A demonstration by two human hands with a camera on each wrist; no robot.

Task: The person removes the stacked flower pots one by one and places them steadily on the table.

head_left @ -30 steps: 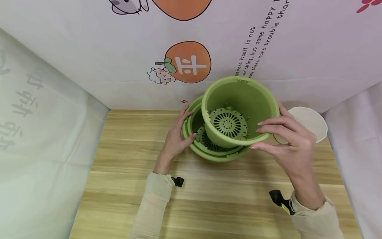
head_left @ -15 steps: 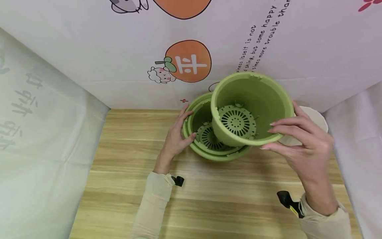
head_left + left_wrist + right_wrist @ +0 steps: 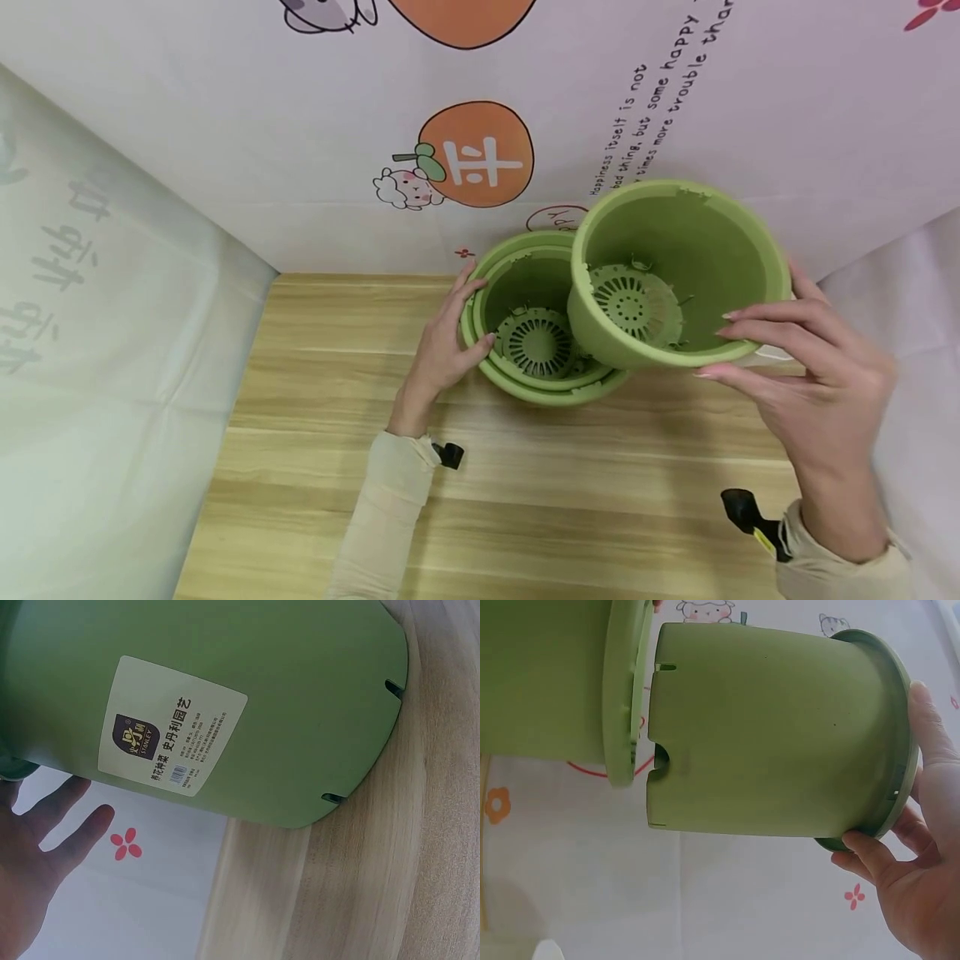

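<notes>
A green plastic flowerpot [image 3: 697, 242] with a slotted bottom hangs tilted above the table. My right hand [image 3: 832, 375] grips its rim, fingertips inside and thumb at the outer edge. Below and to its left, more green flowerpots [image 3: 540, 396] stand nested upright on the table. Around their left rim, my left hand [image 3: 442, 346] holds on, its thumb over the edge. In the right wrist view a gap separates the lifted pot's notched bottom [image 3: 660, 750] from the nested pots' rim [image 3: 622, 697]. A white label [image 3: 172, 727] shows on the standing pot's side.
The wooden table [image 3: 315, 392] meets a printed white cloth wall [image 3: 322, 167] right behind the pots. Cloth also hangs at the left [image 3: 112, 333] and right [image 3: 900, 333]. A sliver of a white round object [image 3: 774, 353] shows beside the lifted pot, mostly hidden.
My right hand has carried the upper pot rightward, off the nested pots, uncovering more of their inside and hiding most of the white object. My left hand stays on the rim.
</notes>
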